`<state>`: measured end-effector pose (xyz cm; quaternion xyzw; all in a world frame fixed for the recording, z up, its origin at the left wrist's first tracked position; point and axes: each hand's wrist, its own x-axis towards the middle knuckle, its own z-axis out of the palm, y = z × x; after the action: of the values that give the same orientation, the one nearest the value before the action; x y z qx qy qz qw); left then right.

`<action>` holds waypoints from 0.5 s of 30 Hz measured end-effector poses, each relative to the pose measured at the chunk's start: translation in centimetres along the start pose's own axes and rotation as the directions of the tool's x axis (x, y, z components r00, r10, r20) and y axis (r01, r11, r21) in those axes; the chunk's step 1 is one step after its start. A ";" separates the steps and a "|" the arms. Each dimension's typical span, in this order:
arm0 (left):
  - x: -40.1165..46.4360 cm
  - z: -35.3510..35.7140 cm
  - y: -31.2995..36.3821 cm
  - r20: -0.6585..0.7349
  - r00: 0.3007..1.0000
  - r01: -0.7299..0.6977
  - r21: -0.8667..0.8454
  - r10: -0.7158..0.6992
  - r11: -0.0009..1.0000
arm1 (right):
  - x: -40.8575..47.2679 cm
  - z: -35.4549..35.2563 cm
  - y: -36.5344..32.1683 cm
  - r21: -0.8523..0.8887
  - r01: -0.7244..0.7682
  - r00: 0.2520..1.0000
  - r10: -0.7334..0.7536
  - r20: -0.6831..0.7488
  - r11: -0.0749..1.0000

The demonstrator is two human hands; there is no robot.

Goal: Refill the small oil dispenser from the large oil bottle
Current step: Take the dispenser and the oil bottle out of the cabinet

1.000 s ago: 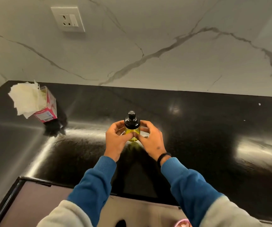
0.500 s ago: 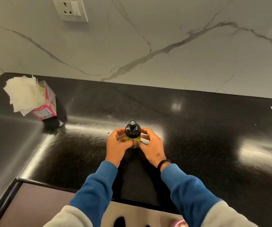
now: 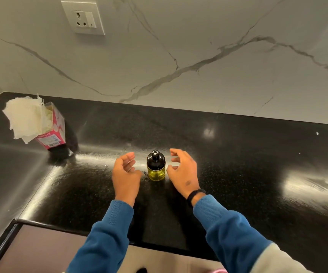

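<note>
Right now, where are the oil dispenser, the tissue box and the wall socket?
oil dispenser [image 3: 156, 173]: head view, on its yellow glass body.
tissue box [image 3: 55, 133]: head view, on its pink side panel.
wall socket [image 3: 82, 17]: head view, on the white faceplate.

glossy black countertop [image 3: 238, 164]; dispenser [image 3: 156, 170] seemingly glass.

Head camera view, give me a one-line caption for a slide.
Small oil dispenser stands capped on the black countertop between an open left hand and right hand, neither touching it.
</note>
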<state>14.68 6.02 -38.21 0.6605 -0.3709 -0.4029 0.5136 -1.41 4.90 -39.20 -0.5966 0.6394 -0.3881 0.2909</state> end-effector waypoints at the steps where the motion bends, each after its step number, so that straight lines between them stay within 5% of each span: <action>1: -0.4 -0.1 0.8 -0.040 0.999 -0.032 -0.005 0.032 0.999 | 0.0 -0.5 -0.7 -0.002 0.042 0.997 -0.042 -0.063 0.999; 5: -1.6 -0.1 4.9 -0.187 0.973 -0.154 -0.104 0.132 0.983 | 0.3 -2.7 -4.6 0.111 0.113 0.978 -0.091 -0.185 0.987; 10: -3.2 0.9 11.9 -0.117 0.947 -0.321 -0.287 0.299 0.903 | 0.3 -6.2 -11.2 0.255 0.262 0.951 -0.204 -0.232 0.931; 15: -5.8 2.2 20.7 -0.112 0.831 -0.533 -0.440 0.544 0.723 | 0.7 -11.7 -18.4 0.291 0.442 0.881 -0.350 -0.318 0.848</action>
<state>8.76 6.31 -17.45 0.3807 -0.4482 -0.3196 0.7430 -1.43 6.17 -17.43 -0.5993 0.4522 -0.6218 0.2229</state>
